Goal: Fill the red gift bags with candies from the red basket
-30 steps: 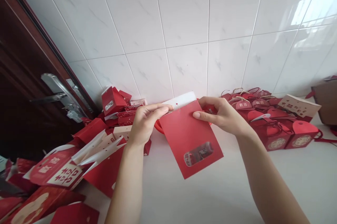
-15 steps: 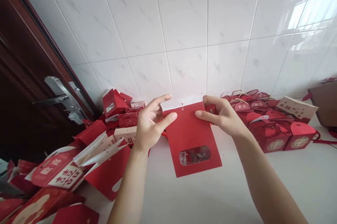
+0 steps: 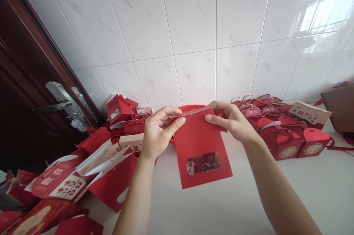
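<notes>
A red paper gift bag (image 3: 201, 135) with a clear oval window near its bottom hangs tilted between my hands. Small red wrapped items show through the window. My left hand (image 3: 163, 128) pinches the bag's top left corner, thumb on the front face. At the top right corner my right hand (image 3: 228, 119) grips it the same way, its fingers behind the paper. The top flap is folded over, so only a thin edge of it shows. Behind the bag stands a red plastic basket (image 3: 190, 108), mostly hidden by the bag and my hands.
Several red and cream gift boxes and bags (image 3: 110, 179) crowd the left side. More red boxes with ribbons (image 3: 287, 143) stand at the right on the white table (image 3: 210, 209). A cardboard box (image 3: 340, 109) sits far right; a tiled wall (image 3: 193, 25) closes the back.
The bag's white top flap, upright before, is now folded down away from me. The basket's rim has come into sight behind it. Both hands keep their hold.
</notes>
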Action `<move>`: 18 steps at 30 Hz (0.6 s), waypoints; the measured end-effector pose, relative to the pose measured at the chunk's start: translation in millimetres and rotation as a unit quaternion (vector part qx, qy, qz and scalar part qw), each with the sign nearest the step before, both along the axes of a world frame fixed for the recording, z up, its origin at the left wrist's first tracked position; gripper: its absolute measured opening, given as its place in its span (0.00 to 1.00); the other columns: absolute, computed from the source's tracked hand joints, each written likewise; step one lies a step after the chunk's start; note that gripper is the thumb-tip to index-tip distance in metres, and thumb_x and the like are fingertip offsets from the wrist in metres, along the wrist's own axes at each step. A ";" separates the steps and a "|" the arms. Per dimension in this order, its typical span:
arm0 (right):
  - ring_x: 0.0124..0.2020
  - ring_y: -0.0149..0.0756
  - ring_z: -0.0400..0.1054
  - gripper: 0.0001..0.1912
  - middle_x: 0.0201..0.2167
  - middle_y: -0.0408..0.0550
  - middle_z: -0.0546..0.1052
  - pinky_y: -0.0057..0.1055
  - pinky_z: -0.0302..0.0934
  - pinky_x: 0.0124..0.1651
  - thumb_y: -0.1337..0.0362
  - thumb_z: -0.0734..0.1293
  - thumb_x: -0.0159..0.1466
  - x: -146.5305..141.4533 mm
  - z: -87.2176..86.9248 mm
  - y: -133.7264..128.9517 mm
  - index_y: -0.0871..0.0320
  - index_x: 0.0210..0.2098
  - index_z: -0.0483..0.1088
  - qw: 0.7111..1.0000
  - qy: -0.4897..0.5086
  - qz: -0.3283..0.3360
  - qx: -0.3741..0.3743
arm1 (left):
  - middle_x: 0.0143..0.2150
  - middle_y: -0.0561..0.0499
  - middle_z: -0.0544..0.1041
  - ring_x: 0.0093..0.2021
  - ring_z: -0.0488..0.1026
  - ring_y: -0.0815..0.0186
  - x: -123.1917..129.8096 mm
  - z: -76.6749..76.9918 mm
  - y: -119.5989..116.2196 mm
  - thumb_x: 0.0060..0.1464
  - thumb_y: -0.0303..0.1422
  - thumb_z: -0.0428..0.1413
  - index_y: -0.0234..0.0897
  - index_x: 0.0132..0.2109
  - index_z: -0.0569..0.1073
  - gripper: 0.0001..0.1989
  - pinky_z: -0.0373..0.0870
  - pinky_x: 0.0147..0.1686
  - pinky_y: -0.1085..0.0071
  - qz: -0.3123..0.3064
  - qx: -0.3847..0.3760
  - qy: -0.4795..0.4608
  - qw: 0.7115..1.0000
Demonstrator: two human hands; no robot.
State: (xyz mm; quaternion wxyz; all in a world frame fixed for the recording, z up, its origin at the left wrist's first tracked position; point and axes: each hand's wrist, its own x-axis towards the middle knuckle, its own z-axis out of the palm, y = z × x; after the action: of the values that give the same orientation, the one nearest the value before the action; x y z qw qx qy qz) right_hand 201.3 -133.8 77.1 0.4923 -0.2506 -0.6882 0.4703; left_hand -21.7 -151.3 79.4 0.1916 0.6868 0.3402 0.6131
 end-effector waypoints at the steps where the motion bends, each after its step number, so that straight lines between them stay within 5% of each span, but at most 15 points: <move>1: 0.22 0.25 0.59 0.16 0.25 0.40 0.68 0.22 0.54 0.22 0.51 0.72 0.62 0.0 0.4 0.0 0.59 0.35 0.71 1.000 -0.005 0.000 0.009 | 0.28 0.54 0.77 0.26 0.73 0.70 0.1 0.2 -0.1 0.50 0.34 0.66 0.38 0.35 0.77 0.07 0.70 0.25 0.76 0.006 0.016 0.005 1.000; 7: 0.21 0.24 0.54 0.24 0.21 0.39 0.62 0.23 0.50 0.21 0.44 0.65 0.65 -0.9 1.4 -1.0 0.60 0.27 0.68 0.999 -0.016 -0.033 0.011 | 0.30 0.53 0.80 0.30 0.78 0.67 2.5 0.3 -1.7 0.50 0.28 0.63 0.38 0.33 0.78 0.01 0.76 0.29 0.75 0.015 0.036 0.045 0.998; 12: 0.23 0.26 0.63 0.18 0.23 0.42 0.70 0.22 0.55 0.22 0.50 0.70 0.63 0.0 1.9 -2.3 0.60 0.32 0.73 0.999 -0.022 -0.023 -0.004 | 0.31 0.53 0.81 0.31 0.79 0.66 2.9 -1.8 -0.9 0.51 0.29 0.62 0.38 0.34 0.78 0.01 0.77 0.30 0.74 0.017 0.026 0.063 0.998; 18: 0.30 0.33 0.70 0.18 0.30 0.48 0.76 0.26 0.63 0.28 0.49 0.71 0.61 0.7 2.0 -1.7 0.60 0.32 0.75 0.999 -0.031 -0.042 0.017 | 0.38 0.49 0.82 0.36 0.79 0.64 -1.1 -0.1 0.4 0.54 0.31 0.61 0.38 0.39 0.78 0.05 0.79 0.34 0.71 -0.051 -0.002 0.124 0.991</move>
State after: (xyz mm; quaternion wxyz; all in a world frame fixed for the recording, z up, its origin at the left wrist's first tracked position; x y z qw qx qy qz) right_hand 201.9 -135.5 79.2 0.4946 -0.2851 -0.6997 0.4296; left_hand -22.8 -150.9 79.2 0.1800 0.7735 0.3269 0.5122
